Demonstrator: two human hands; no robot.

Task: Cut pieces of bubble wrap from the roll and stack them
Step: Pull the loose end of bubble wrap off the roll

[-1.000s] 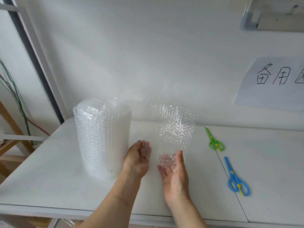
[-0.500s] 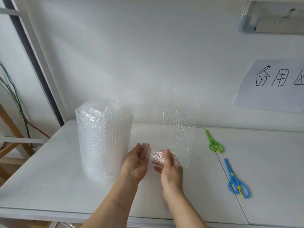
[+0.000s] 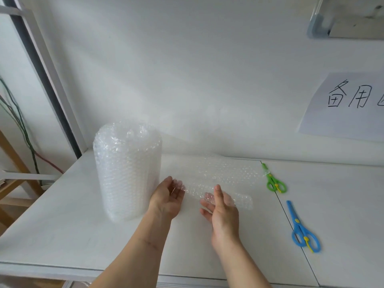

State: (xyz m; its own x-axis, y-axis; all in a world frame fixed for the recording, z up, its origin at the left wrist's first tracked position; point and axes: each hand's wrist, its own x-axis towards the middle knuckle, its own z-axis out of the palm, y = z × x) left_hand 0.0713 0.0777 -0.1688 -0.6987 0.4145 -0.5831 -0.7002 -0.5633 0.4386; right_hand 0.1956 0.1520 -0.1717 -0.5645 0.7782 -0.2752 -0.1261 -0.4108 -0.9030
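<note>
The bubble wrap roll (image 3: 127, 171) stands upright on the white table (image 3: 62, 215), left of centre. A loose sheet of bubble wrap (image 3: 226, 175) runs from the roll to the right and lies low over the table, its far corner reaching the green scissors (image 3: 274, 181). My left hand (image 3: 167, 197) is just right of the roll, palm up, fingertips on the sheet's near edge. My right hand (image 3: 223, 210) holds the near edge of the sheet between thumb and fingers. Blue scissors (image 3: 302, 231) lie to the right of my right hand.
A paper sign (image 3: 349, 104) with handwritten characters hangs on the wall at the right. A grey fixture (image 3: 342, 19) sits high on the wall. A wooden frame and cables (image 3: 18, 142) are beyond the table's left edge.
The loose sheet stood upright a second ago and now lies low over the table, stretched to the right. My right hand turned and closed on its near edge; my left hand came up to it.
</note>
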